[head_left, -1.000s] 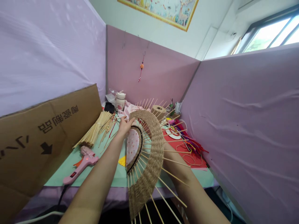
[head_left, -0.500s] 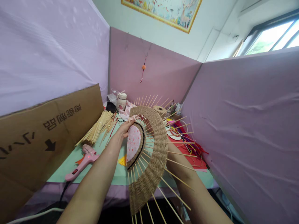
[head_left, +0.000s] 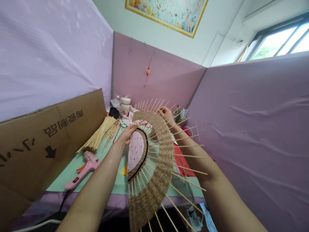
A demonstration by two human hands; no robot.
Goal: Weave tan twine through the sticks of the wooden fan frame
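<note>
A half-round woven fan [head_left: 166, 145] of brown straw cord on thin wooden sticks stands tilted before me, its stick ends fanning out to the right. Its inner half-disc [head_left: 136, 151] is covered in pink dotted cloth with a black trim. My left hand [head_left: 129, 133] is closed on the fan's inner upper corner. At the upper outer edge of the weave, my right hand [head_left: 166, 115] has its fingers pinched together among the stick ends. What lies between those fingers is too small to make out. Loose brown cord [head_left: 187, 183] hangs below my right forearm.
A pink glue gun [head_left: 84, 169] with a lit red light lies at the left, near a bundle of thin sticks [head_left: 101, 130]. Behind are a white cup [head_left: 125, 105] and pink cloth. Cardboard [head_left: 60, 129] stands left; red sheet [head_left: 184, 161] lies right. A power strip [head_left: 193, 217] sits below.
My right hand has come up from behind the fan to its upper outer edge, fingers pinched. The fan has shifted slightly left and down, still in my left hand.
</note>
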